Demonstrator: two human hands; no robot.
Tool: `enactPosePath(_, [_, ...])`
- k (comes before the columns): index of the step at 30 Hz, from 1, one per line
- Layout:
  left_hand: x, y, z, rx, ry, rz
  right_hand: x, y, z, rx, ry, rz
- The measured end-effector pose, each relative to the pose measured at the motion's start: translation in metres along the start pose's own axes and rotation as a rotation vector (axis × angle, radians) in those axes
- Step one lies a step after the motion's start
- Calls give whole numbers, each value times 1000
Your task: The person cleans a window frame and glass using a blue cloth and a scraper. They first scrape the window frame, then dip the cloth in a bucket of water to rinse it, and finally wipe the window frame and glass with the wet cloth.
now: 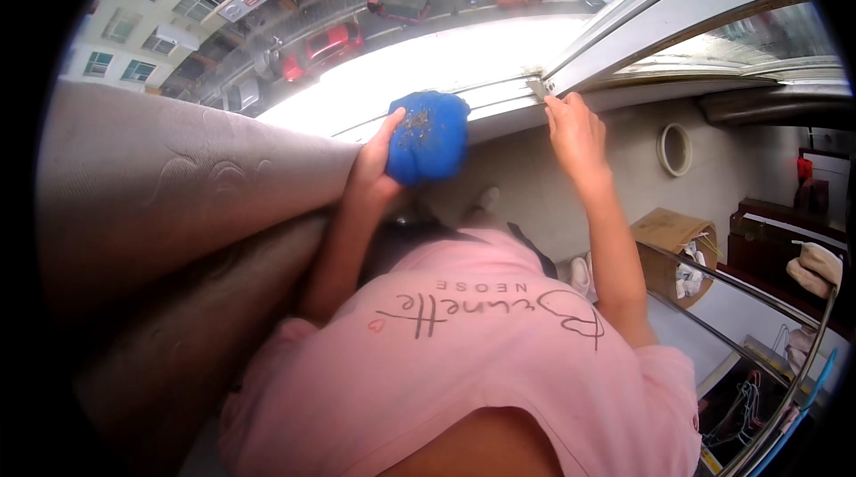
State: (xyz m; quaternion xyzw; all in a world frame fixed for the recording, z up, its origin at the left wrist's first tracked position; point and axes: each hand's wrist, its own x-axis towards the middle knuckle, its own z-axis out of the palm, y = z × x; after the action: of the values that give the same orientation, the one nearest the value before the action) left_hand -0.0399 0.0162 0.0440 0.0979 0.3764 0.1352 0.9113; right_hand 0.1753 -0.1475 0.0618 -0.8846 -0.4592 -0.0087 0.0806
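Observation:
My left hand (376, 166) grips a blue cloth (431, 149) over the windowsill's inner edge. Dark crumbs of dirt (418, 124) lie on the cloth's upper face. Over to the right, my right hand (576, 132) pinches a small, flat metallic piece (537, 88), possibly a scraper blade. Its tip is at the window track (495, 86), where the track meets the white frame of the sliding window (622, 35). Most of that piece is too small or covered by my fingers to identify. Strong glare washes out the outer sill.
A patterned curtain (200, 142) hangs close by my left arm. To the lower right are a cardboard box (669, 236) with white scraps, a metal rail (735, 293) and several clothes hangers (742, 403). Beyond the window, a street (461, 2) with cars lies far below.

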Motion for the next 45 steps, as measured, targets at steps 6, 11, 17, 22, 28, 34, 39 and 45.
enactPosePath(6, [-3, 5, -17, -35, -69, 12, 3, 2, 24, -7, -120, 53])
enactPosePath(11, [-3, 6, -25, 10, -76, 54, 3, -4, 27, 28, -89, 120])
enactPosePath(17, [-12, 12, -19, -36, -35, 7, 0, -2, 35, 82, -14, 119])
enactPosePath(22, [-5, 9, -28, -13, -91, 18, -5, -3, 52, 23, 46, 113])
enactPosePath(28, [-2, 9, -30, -19, -97, 0, -1, 0, 58, 8, 70, 110])
enactPosePath(34, [-5, 6, -20, 6, -72, -3, -6, 9, 61, -13, 176, 62])
enactPosePath(39, [-7, 3, -10, 38, -42, 20, -14, 1, 44, 50, 241, 23])
enactPosePath(45, [0, 1, -19, -13, -49, 68, -49, -48, -18, 1075, 74, -21])
